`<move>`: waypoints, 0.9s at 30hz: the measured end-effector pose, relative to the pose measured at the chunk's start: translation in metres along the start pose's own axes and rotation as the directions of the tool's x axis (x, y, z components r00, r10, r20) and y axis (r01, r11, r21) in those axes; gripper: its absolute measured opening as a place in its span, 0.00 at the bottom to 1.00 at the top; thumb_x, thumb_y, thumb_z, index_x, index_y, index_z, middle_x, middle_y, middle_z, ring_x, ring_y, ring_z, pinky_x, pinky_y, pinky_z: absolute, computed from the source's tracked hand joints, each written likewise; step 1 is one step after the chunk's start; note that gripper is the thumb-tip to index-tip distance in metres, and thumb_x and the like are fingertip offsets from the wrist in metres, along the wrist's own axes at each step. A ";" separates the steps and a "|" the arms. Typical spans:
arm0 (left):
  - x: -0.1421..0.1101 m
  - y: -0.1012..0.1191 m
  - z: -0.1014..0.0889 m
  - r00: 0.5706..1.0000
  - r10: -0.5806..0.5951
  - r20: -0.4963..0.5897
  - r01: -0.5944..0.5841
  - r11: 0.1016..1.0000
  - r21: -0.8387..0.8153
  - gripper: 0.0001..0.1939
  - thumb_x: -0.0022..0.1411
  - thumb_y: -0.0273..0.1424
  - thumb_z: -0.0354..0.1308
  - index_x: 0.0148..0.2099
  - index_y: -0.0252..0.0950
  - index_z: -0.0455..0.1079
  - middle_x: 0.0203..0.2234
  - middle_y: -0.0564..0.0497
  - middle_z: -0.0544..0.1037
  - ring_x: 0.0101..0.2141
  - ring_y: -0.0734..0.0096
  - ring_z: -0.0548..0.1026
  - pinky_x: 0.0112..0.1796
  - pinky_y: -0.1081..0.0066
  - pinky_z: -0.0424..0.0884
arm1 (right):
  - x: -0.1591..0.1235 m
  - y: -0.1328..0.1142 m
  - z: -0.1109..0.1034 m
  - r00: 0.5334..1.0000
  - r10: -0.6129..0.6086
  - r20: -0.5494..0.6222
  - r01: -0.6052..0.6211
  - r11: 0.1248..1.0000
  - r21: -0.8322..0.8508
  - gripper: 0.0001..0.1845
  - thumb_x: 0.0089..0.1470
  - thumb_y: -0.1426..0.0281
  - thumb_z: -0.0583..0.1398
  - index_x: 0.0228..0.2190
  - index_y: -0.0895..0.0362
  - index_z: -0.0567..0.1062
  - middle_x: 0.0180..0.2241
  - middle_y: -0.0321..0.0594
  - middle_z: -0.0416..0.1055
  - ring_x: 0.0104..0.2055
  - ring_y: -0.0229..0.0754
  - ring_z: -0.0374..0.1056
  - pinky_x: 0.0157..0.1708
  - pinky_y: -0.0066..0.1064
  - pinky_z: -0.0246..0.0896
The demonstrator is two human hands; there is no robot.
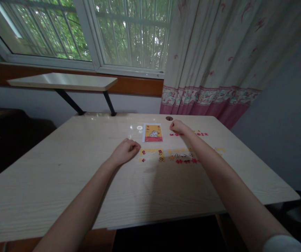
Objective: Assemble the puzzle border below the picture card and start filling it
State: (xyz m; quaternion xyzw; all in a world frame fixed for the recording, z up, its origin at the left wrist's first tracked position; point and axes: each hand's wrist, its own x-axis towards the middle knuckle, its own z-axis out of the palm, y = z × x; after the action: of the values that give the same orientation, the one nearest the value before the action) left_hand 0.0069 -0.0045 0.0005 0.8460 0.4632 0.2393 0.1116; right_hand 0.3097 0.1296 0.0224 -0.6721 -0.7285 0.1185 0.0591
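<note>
My left hand [126,151] rests on the table with its fingers curled closed, next to a partly joined jigsaw puzzle [152,153] of yellow border pieces; nothing shows in it. Farther right, my right hand [178,126] is closed in a pinch above a row of red puzzle pieces [202,134], and what its fingertips hold, if anything, is hidden. Between the hands and a bit farther back lies a picture card [153,133] with a white animal on yellow and red. Loose yellow, white and red puzzle pieces [183,157] lie in rows, partly behind my right forearm.
Everything lies on a pale wooden table [69,175]. A raised shelf [66,82] on black legs stands at its back left. By the back edge is a round cable hole [169,118]. A curtain [205,70] hangs behind on the right, beside a barred window [131,35].
</note>
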 end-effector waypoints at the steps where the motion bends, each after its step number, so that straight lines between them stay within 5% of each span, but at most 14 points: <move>1: 0.000 0.000 0.000 1.000 0.003 0.004 -0.003 1.000 0.003 0.14 0.61 0.35 0.50 0.33 0.35 0.76 0.25 0.47 0.77 0.29 0.66 0.70 0.35 0.67 0.65 | -0.001 0.001 -0.001 1.000 -0.015 -0.002 0.015 1.000 0.014 0.06 0.47 0.72 0.64 0.31 0.59 0.80 0.30 0.43 0.78 0.36 0.40 0.73 0.39 0.24 0.63; 9: 0.000 0.000 -0.001 1.000 0.023 0.005 -0.023 1.000 0.003 0.14 0.61 0.35 0.51 0.32 0.36 0.75 0.25 0.48 0.77 0.30 0.64 0.71 0.34 0.67 0.65 | -0.016 0.032 -0.011 0.994 -0.064 -0.090 0.074 0.990 0.116 0.16 0.51 0.73 0.58 0.41 0.62 0.78 0.30 0.41 0.77 0.29 0.36 0.70 0.33 0.24 0.64; 20: 0.000 -0.010 0.002 0.999 0.050 0.017 -0.051 0.998 0.043 0.15 0.63 0.37 0.49 0.34 0.35 0.74 0.28 0.47 0.78 0.31 0.64 0.71 0.36 0.66 0.65 | -0.025 0.094 -0.038 0.997 0.017 -0.072 -0.014 0.999 0.047 0.13 0.44 0.78 0.60 0.34 0.61 0.81 0.30 0.40 0.78 0.29 0.36 0.69 0.31 0.21 0.61; 27: -0.001 -0.011 0.001 0.999 0.035 0.008 -0.035 0.998 0.044 0.16 0.62 0.38 0.49 0.34 0.36 0.74 0.27 0.47 0.77 0.31 0.62 0.71 0.36 0.65 0.65 | -0.035 0.121 -0.038 0.999 0.025 -0.024 -0.024 0.998 0.061 0.13 0.46 0.76 0.61 0.37 0.60 0.80 0.24 0.37 0.76 0.21 0.32 0.66 0.26 0.21 0.60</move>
State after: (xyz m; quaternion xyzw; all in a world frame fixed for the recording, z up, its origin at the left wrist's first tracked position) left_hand -0.0006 0.0004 -0.0052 0.8571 0.4530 0.2280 0.0903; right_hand 0.4387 0.1064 0.0317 -0.6803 -0.7154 0.1331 0.0872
